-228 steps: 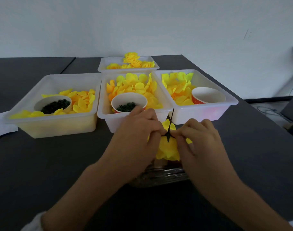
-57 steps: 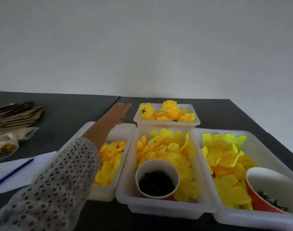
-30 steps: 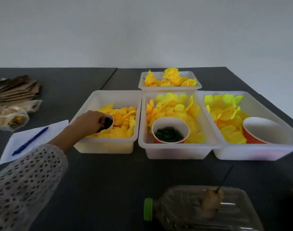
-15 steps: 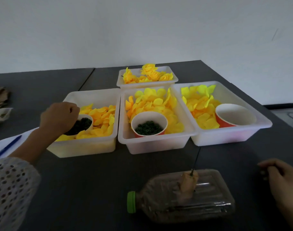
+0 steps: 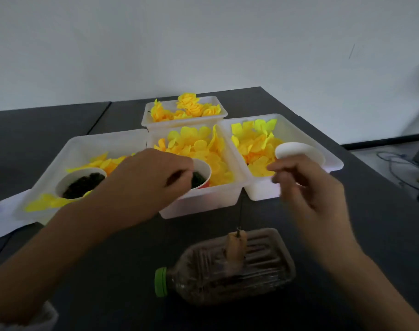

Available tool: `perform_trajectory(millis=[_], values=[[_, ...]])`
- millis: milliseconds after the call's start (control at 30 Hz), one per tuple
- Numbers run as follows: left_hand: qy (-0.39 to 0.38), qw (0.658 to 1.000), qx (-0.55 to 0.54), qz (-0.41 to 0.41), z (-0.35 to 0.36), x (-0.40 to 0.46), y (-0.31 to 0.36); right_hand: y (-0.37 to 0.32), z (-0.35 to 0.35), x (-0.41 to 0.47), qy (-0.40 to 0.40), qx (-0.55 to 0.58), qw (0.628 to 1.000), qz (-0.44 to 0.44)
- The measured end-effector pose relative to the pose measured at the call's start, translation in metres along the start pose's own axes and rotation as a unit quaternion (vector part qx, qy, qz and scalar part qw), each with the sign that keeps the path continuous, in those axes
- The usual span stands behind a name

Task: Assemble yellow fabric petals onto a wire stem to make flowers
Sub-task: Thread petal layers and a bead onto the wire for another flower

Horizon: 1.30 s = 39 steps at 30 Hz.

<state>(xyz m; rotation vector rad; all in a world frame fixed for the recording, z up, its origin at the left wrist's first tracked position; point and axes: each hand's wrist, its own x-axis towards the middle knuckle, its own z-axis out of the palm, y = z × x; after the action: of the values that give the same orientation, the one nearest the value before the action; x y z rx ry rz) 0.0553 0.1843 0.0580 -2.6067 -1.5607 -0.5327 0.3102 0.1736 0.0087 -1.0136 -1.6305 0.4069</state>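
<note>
Bare wire stem [image 5: 240, 212] awaits its first piece; left hand [image 5: 141, 185] seemingly pinches something tiny, right hand [image 5: 306, 187] loosely curled, empty; threading comes next.

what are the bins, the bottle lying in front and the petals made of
Bins: likely plastic, milky and translucent, the yellow glowing through the walls. Bottle: clear ribbed plastic, glossy, with an opaque green cap. Petals: thin, matte, soft-edged yellow pieces, probably fabric.

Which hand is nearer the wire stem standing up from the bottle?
The right hand: it is just right of the wire stem and above it. The left hand is farther left, over the middle tray's cup.
</note>
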Motion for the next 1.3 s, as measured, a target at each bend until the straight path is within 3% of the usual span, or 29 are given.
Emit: perform_trajectory(millis=[100, 167, 467, 567, 700, 800, 900, 1000, 1067, 1133, 1300], values=[[-0.012, 0.997, 0.054, 0.053, 0.004, 0.001, 0.032, -0.039, 0.022, 0.009, -0.108, -0.027, 0.987, -0.117], [0.006, 0.996, 0.054, 0.066, 0.007, 0.000, 0.043, -0.046, 0.032, 0.013, -0.135, -0.039, 0.980, -0.141], [0.059, 0.993, -0.105, -0.005, 0.017, -0.010, 0.055, -0.038, 0.027, 0.000, -0.080, -0.090, 0.989, -0.086], [0.078, 0.991, -0.104, -0.017, 0.019, -0.013, 0.060, -0.038, 0.025, -0.007, -0.069, -0.158, 0.979, -0.106], [0.114, 0.991, -0.075, -0.010, 0.019, -0.012, 0.071, -0.041, 0.020, -0.005, -0.064, -0.169, 0.975, -0.127], [0.170, 0.981, -0.090, -0.002, 0.024, -0.014, 0.072, -0.040, 0.020, -0.004, -0.054, -0.129, 0.985, -0.101], [0.214, 0.952, -0.212, -0.057, 0.047, -0.018, 0.073, -0.033, 0.024, -0.007, -0.031, 0.026, 0.999, -0.010], [0.117, 0.945, -0.258, -0.166, 0.086, -0.028, 0.074, -0.021, 0.034, -0.015, -0.037, 0.177, 0.977, 0.113], [0.031, 0.953, -0.228, -0.196, 0.109, -0.034, 0.080, -0.015, 0.041, -0.022, -0.024, 0.231, 0.963, 0.139], [0.021, 0.949, -0.227, -0.218, 0.118, -0.039, 0.086, -0.012, 0.046, -0.026, -0.008, 0.280, 0.951, 0.131], [-0.073, 0.980, -0.124, -0.138, 0.126, -0.050, 0.078, -0.007, 0.049, -0.029, -0.011, 0.292, 0.950, 0.106]])
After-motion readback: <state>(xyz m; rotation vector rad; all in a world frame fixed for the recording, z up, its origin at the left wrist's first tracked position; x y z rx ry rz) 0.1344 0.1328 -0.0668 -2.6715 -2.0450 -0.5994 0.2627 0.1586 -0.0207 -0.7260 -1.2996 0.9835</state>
